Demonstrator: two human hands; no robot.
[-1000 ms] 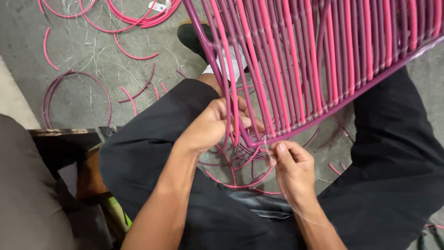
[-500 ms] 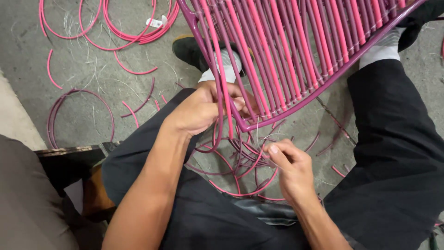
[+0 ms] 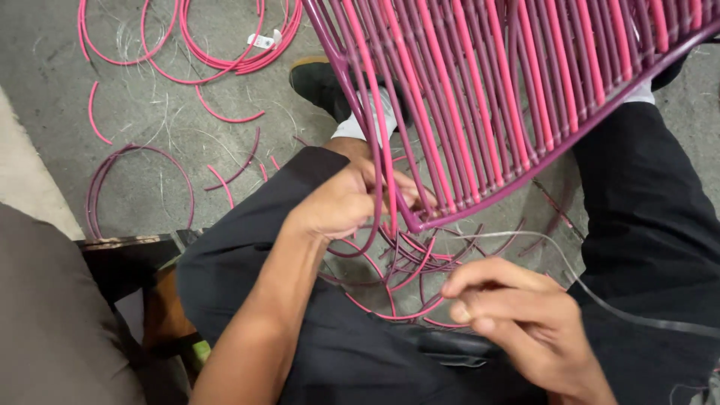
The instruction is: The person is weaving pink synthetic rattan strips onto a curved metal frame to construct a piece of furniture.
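Note:
A metal frame [image 3: 525,90] wrapped with pink and purple plastic cords leans over my lap, its lower corner between my knees. My left hand [image 3: 349,199] grips the cords at that corner, fingers hooked behind the strands. My right hand [image 3: 517,315] is lower and nearer to me, its fingers pinched on a thin clear-grey strand [image 3: 585,289] that runs up to the frame's corner and trails off to the right. Loose pink and purple cord ends [image 3: 405,270] hang in a tangle under the corner.
Coils of pink cord [image 3: 225,52] and short cut pieces [image 3: 225,116] lie on the grey concrete floor, with a purple loop [image 3: 112,180] at left. My dark shoe [image 3: 319,79] rests under the frame. A dark wooden stool edge [image 3: 127,251] stands at lower left.
The frame has shifted up and right. My right hand has drawn down and toward me, pulling the thin strand out longer. My left hand stays at the frame's corner.

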